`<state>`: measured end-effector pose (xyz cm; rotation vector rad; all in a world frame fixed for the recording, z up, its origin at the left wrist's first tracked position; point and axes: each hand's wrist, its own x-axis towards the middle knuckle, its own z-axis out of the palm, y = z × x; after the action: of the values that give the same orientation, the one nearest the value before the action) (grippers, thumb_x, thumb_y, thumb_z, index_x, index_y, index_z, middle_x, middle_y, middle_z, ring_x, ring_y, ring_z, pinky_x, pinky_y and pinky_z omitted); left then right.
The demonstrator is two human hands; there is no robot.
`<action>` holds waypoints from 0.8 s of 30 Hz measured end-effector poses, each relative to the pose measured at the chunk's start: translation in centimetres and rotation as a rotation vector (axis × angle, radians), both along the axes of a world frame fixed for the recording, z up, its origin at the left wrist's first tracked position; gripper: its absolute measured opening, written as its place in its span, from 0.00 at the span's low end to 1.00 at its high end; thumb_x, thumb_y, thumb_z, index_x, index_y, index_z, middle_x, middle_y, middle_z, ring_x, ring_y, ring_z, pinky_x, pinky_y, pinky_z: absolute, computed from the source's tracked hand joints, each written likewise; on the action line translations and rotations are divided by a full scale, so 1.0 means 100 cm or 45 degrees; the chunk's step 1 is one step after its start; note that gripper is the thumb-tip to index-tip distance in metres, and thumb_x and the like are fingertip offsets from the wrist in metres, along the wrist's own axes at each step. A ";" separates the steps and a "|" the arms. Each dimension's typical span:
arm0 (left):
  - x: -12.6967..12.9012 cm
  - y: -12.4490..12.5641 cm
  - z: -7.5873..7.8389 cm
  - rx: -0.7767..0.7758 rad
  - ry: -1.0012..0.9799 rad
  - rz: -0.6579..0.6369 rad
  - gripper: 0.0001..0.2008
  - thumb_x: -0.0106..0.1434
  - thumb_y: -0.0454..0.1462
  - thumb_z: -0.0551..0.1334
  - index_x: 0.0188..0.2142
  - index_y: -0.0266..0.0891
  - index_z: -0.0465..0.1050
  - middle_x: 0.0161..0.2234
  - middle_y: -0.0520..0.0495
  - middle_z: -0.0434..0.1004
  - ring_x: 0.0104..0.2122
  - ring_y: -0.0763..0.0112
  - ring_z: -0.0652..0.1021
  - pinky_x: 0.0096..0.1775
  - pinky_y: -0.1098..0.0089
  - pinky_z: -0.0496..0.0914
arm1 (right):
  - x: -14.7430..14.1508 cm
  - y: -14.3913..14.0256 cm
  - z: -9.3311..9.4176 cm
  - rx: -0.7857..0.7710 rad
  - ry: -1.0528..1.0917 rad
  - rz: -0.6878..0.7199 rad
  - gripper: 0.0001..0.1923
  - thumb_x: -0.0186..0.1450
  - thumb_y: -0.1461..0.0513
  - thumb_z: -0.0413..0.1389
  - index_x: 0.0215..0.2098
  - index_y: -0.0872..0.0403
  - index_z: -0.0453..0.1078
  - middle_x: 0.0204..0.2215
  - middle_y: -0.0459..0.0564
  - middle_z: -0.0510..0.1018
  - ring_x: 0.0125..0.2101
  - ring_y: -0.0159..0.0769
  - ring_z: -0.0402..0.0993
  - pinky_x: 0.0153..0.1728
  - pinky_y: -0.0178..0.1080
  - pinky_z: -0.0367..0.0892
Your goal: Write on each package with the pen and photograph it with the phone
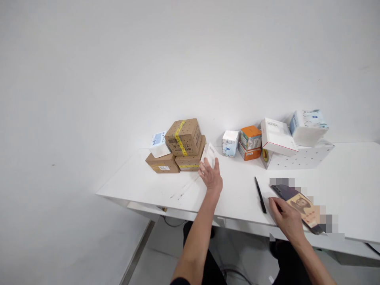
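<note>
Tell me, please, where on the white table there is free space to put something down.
Free: the front strip between the left hand and the black pen, and the wide right end of the table beyond the book under the right hand. Crowded: the back edge, from the brown cartons to the white boxes.

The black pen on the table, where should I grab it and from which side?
Pinch the black pen at mid-barrel from above. It lies flat on the white table, clear on both sides, between the left hand and right hand, which is nearer.
</note>
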<state>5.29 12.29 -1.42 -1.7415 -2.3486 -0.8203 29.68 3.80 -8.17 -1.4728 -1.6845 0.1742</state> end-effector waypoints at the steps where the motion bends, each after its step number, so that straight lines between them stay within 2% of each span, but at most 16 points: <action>1: -0.002 0.010 0.003 -0.005 0.016 -0.069 0.29 0.61 0.32 0.61 0.60 0.55 0.60 0.66 0.39 0.50 0.66 0.42 0.49 0.58 0.36 0.50 | 0.000 0.000 0.000 0.003 0.001 -0.001 0.18 0.65 0.51 0.49 0.32 0.54 0.73 0.25 0.52 0.80 0.22 0.36 0.75 0.26 0.35 0.66; 4: -0.007 0.037 0.005 0.009 0.097 -0.293 0.29 0.63 0.33 0.58 0.61 0.58 0.57 0.65 0.43 0.54 0.66 0.49 0.50 0.60 0.38 0.50 | 0.000 0.000 0.001 0.009 0.002 -0.021 0.18 0.65 0.51 0.49 0.31 0.54 0.74 0.24 0.51 0.79 0.22 0.37 0.75 0.25 0.35 0.66; 7: -0.009 0.054 -0.003 0.026 0.187 -0.457 0.32 0.63 0.31 0.58 0.63 0.56 0.53 0.65 0.43 0.54 0.67 0.52 0.50 0.62 0.43 0.50 | 0.000 -0.001 0.001 0.011 0.004 -0.050 0.18 0.64 0.50 0.49 0.30 0.53 0.74 0.22 0.51 0.79 0.21 0.37 0.74 0.24 0.35 0.65; 10: -0.007 0.056 -0.012 0.026 0.238 -0.586 0.37 0.59 0.32 0.61 0.65 0.51 0.51 0.67 0.40 0.47 0.67 0.49 0.46 0.62 0.45 0.50 | 0.001 -0.001 0.000 0.013 0.005 -0.054 0.19 0.64 0.50 0.49 0.30 0.53 0.74 0.22 0.50 0.79 0.21 0.37 0.74 0.24 0.36 0.66; 13: -0.008 0.047 -0.005 0.079 0.245 -0.621 0.41 0.55 0.37 0.65 0.65 0.47 0.50 0.67 0.38 0.42 0.67 0.43 0.42 0.62 0.41 0.45 | 0.002 -0.001 0.002 -0.001 0.021 -0.044 0.19 0.64 0.49 0.49 0.30 0.53 0.73 0.23 0.50 0.79 0.21 0.37 0.75 0.24 0.36 0.67; 16: -0.029 0.036 0.029 0.200 0.196 -0.476 0.36 0.57 0.46 0.63 0.64 0.48 0.53 0.67 0.40 0.42 0.67 0.44 0.44 0.62 0.43 0.43 | 0.002 -0.002 0.003 -0.008 0.042 -0.039 0.20 0.64 0.48 0.49 0.29 0.53 0.73 0.22 0.49 0.79 0.21 0.38 0.75 0.24 0.36 0.67; 18: -0.054 0.032 0.063 0.302 0.083 -0.152 0.38 0.57 0.52 0.62 0.64 0.46 0.53 0.66 0.38 0.41 0.66 0.42 0.43 0.62 0.43 0.44 | 0.002 -0.002 0.003 -0.003 0.049 -0.036 0.20 0.63 0.47 0.49 0.29 0.53 0.73 0.22 0.49 0.79 0.21 0.38 0.75 0.24 0.36 0.67; 20: -0.081 0.033 0.096 0.385 -0.013 0.162 0.45 0.54 0.57 0.62 0.65 0.47 0.47 0.67 0.39 0.36 0.66 0.41 0.40 0.61 0.42 0.44 | 0.002 -0.001 0.002 -0.005 0.050 -0.027 0.20 0.63 0.47 0.50 0.29 0.52 0.73 0.22 0.49 0.79 0.21 0.38 0.75 0.24 0.37 0.66; 22: -0.103 0.038 0.120 0.354 -0.063 0.212 0.49 0.49 0.60 0.64 0.65 0.48 0.46 0.67 0.39 0.30 0.65 0.37 0.39 0.61 0.41 0.44 | 0.001 -0.001 0.000 -0.006 0.048 -0.025 0.20 0.63 0.47 0.50 0.29 0.52 0.73 0.22 0.49 0.79 0.21 0.38 0.75 0.24 0.36 0.66; 24: -0.115 0.046 0.132 0.251 -0.093 0.183 0.49 0.47 0.62 0.64 0.63 0.48 0.50 0.67 0.39 0.30 0.65 0.33 0.40 0.60 0.40 0.43 | 0.001 -0.001 -0.002 -0.001 0.043 -0.034 0.20 0.63 0.47 0.50 0.30 0.52 0.73 0.22 0.49 0.79 0.21 0.38 0.75 0.24 0.36 0.67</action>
<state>-6.23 16.86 11.75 -1.4721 -2.3134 -1.0667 29.81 3.70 -8.36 -1.4839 -1.6371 0.1845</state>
